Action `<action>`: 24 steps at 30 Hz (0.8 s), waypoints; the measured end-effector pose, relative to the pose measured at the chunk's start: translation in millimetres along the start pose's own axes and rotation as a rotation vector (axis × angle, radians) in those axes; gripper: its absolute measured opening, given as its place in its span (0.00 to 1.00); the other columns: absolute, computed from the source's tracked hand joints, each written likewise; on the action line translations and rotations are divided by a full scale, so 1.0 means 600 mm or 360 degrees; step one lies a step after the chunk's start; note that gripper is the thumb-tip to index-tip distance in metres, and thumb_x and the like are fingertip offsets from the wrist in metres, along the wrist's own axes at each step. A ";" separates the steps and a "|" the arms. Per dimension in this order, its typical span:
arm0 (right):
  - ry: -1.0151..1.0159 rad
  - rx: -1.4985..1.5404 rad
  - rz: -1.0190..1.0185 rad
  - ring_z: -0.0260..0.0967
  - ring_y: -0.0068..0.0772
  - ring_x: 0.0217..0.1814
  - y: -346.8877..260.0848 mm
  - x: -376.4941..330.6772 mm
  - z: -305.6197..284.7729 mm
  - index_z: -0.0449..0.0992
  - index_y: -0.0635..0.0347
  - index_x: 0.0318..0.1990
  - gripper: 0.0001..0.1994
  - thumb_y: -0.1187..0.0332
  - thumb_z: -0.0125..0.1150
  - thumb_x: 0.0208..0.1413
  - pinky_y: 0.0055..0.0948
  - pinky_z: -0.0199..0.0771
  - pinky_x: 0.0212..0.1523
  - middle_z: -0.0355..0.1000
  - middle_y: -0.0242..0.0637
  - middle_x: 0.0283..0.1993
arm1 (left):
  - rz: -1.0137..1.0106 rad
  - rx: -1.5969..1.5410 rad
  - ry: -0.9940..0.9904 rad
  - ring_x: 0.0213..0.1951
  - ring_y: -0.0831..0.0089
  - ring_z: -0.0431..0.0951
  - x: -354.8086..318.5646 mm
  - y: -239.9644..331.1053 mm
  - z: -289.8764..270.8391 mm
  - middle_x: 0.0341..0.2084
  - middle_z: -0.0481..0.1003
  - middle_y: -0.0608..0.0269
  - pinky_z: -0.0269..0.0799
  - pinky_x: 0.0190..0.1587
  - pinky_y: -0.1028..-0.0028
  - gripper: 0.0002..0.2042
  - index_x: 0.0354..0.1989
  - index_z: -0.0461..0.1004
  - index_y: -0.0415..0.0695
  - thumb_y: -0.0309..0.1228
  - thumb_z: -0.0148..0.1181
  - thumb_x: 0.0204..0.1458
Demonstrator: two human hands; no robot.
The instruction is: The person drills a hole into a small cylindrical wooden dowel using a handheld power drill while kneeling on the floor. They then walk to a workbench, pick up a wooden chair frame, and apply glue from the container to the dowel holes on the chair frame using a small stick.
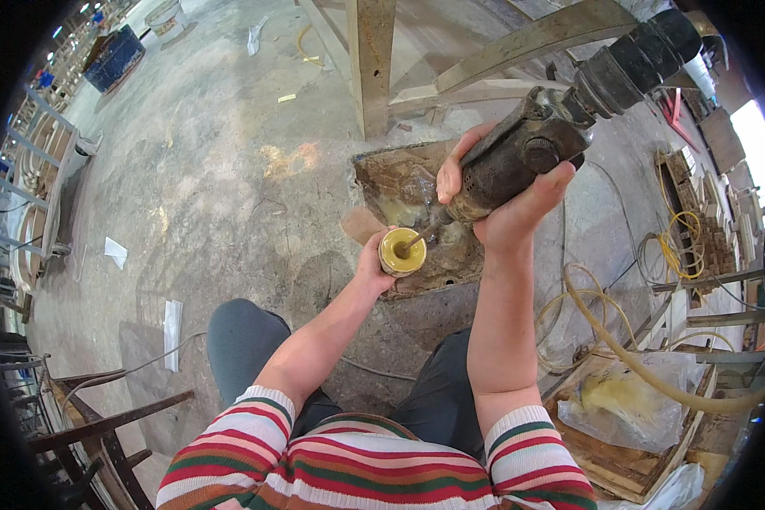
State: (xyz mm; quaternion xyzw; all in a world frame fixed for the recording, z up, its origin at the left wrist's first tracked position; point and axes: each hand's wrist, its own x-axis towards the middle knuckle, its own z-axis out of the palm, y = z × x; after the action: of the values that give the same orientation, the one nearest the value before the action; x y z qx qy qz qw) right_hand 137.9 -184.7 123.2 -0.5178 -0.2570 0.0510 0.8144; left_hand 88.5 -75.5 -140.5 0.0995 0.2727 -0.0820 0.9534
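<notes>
Gripped in my right hand (518,200) is a dark, grimy power drill (518,144), its body slanting from the upper right down toward the middle. A thin metal rod (415,241) sticks out of its front end and reaches into a small round cup (402,252). Yellow, glossy stuff that looks wet fills the cup around the rod. The fingers of my left hand (372,265) are wrapped round the cup's side. Just beyond that hand, a flat brown piece (361,224) shows; I cannot make out what it is. Under the cup lies a stained brown board (450,270) on the floor.
A wooden post (371,68) and slanting beams stand ahead. Hoses (599,297) and cables coil along the right. A wooden crate with a plastic bag (629,399) sits at the lower right. Dark wooden frames (102,425) stand lower left, a rack (47,170) far left, a blue bin (113,59) behind.
</notes>
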 end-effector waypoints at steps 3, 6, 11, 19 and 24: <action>-0.0020 -0.0043 -0.0009 0.60 0.33 0.14 -0.002 0.000 -0.003 0.65 0.68 0.29 0.48 0.21 0.34 0.32 0.29 0.64 0.19 0.62 0.41 0.13 | -0.0019 0.0010 -0.0036 0.44 0.56 0.70 0.001 -0.003 0.001 0.42 0.68 0.57 0.64 0.46 0.46 0.11 0.43 0.64 0.50 0.36 0.42 0.53; -0.0015 -0.0037 -0.0017 0.60 0.33 0.14 0.000 -0.002 -0.004 0.65 0.68 0.29 0.47 0.21 0.34 0.32 0.29 0.64 0.19 0.62 0.41 0.14 | -0.0022 0.0020 -0.0038 0.44 0.56 0.70 -0.002 -0.004 0.003 0.42 0.69 0.57 0.64 0.46 0.46 0.12 0.43 0.65 0.50 0.36 0.42 0.53; -0.0058 -0.0040 -0.0046 0.61 0.33 0.15 -0.002 0.000 -0.004 0.65 0.68 0.29 0.46 0.22 0.35 0.33 0.29 0.64 0.18 0.63 0.42 0.14 | -0.0025 0.0011 -0.0070 0.44 0.56 0.70 -0.005 -0.001 0.005 0.41 0.69 0.56 0.65 0.46 0.46 0.11 0.42 0.66 0.49 0.36 0.42 0.53; -0.0060 -0.0061 -0.0070 0.62 0.33 0.15 -0.001 -0.001 -0.004 0.65 0.68 0.29 0.46 0.22 0.36 0.34 0.28 0.65 0.18 0.63 0.42 0.14 | -0.0016 0.0031 -0.0054 0.41 0.65 0.72 -0.018 -0.004 0.021 0.37 0.72 0.63 0.69 0.45 0.60 0.10 0.40 0.68 0.47 0.34 0.47 0.50; -0.0079 -0.0061 -0.0070 0.62 0.33 0.15 0.000 0.000 -0.006 0.65 0.68 0.28 0.46 0.22 0.35 0.34 0.28 0.65 0.18 0.63 0.42 0.14 | 0.0000 0.0035 0.0018 0.41 0.65 0.72 -0.022 -0.007 0.027 0.37 0.72 0.63 0.69 0.45 0.61 0.10 0.40 0.68 0.47 0.34 0.48 0.50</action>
State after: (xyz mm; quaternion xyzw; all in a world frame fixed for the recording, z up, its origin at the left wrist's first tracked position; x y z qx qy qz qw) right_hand 139.4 -187.9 121.8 -0.5261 -0.2894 0.0408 0.7986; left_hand 84.9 -82.0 -120.5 0.1104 0.2772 -0.0846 0.9507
